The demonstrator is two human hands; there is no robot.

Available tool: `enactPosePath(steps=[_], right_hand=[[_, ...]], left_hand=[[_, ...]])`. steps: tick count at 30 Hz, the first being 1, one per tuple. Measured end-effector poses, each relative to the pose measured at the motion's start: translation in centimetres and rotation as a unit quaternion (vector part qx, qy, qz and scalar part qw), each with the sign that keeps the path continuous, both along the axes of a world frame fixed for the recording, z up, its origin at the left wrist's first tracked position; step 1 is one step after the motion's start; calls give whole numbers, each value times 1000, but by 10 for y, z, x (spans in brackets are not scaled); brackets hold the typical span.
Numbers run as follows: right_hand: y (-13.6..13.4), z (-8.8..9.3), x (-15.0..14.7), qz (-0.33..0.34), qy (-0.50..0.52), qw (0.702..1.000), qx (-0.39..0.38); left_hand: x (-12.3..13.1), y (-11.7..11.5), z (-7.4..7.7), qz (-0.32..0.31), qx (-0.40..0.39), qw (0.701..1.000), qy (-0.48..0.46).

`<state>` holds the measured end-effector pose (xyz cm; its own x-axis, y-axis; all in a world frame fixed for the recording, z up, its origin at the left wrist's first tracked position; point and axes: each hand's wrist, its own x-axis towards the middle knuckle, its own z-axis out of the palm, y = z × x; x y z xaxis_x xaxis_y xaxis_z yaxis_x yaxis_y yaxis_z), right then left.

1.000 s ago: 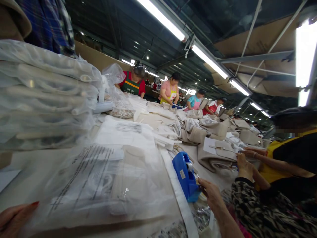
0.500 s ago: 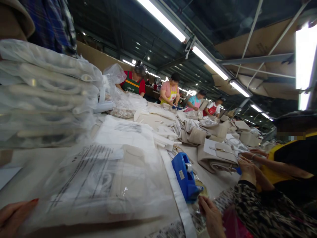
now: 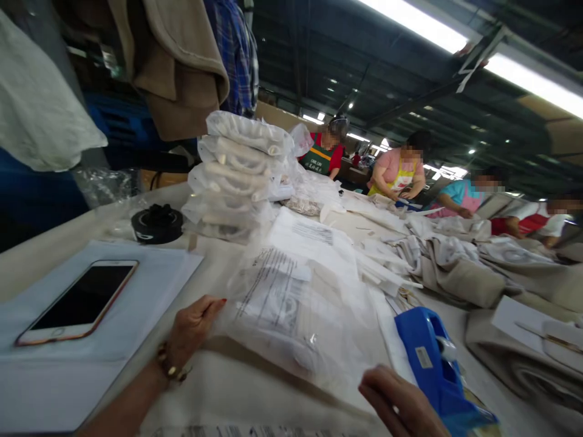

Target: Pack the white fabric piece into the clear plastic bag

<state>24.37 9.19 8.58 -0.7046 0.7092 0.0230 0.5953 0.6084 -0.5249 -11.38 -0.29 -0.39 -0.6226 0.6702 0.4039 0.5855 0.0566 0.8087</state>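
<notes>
A clear plastic bag (image 3: 273, 309) with printed text lies in front of me, a beige handbag (image 3: 323, 303) showing through it. My left hand (image 3: 194, 331), wearing a beaded bracelet, is closed on the bag's left edge. Close to the bag's lower right corner is my right hand (image 3: 401, 400), its fingers bent together; whatever they hold, if anything, I cannot make out. A blue tape dispenser (image 3: 426, 358) stands just right of that hand. Under the bag's far side lies a white printed plastic bag (image 3: 314, 237).
A stack of bagged items (image 3: 241, 176) rises behind the bag. On the left lie a phone (image 3: 82, 297) on papers (image 3: 159, 273) and a black tape roll (image 3: 157, 224). Beige handbags (image 3: 478, 279) crowd the right. Several co-workers (image 3: 403, 167) stand across the table.
My view has swung left, bringing the phone and papers into sight. My right hand has moved from the tape dispenser's front to the bag's right corner. My left hand stays at the bag's left edge.
</notes>
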Motion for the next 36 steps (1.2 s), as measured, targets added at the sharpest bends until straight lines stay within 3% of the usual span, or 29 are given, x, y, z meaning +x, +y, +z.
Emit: enactPosePath(steps=[2, 4, 10, 21, 25, 30, 31, 33, 34, 36], right_hand=[[1, 14, -46, 87, -39, 995, -1], [9, 16, -75, 140, -80, 987, 7], [38, 0, -107, 178, -165, 969, 51], [43, 1, -127, 3, -189, 981, -43], [55, -10, -121, -71, -143, 986, -52], [66, -30, -96, -108, -71, 982, -140], [63, -33, -89, -124, -47, 984, -119], [48, -42, -79, -140, 24, 990, 11], [36, -48, -76, -121, 54, 985, 110], [7, -67, -80, -24, 81, 947, 309]], left_hand=[[0, -1, 0, -5, 6, 1000, 0], [-1, -1, 0, -9, 7, 1000, -2], [-2, 0, -1, -16, 4, 1000, 0], [-4, 1, -6, -21, 8, 999, 24], [-3, 0, -5, -21, 4, 1000, 21], [-1, 0, 0, -16, -1, 1000, 13], [-1, -1, 0, -16, 0, 1000, 11], [-1, -1, -1, -15, -3, 1000, 7], [-1, -1, -1, -15, -7, 1000, 6], [-2, -1, -3, -13, -14, 1000, 4]])
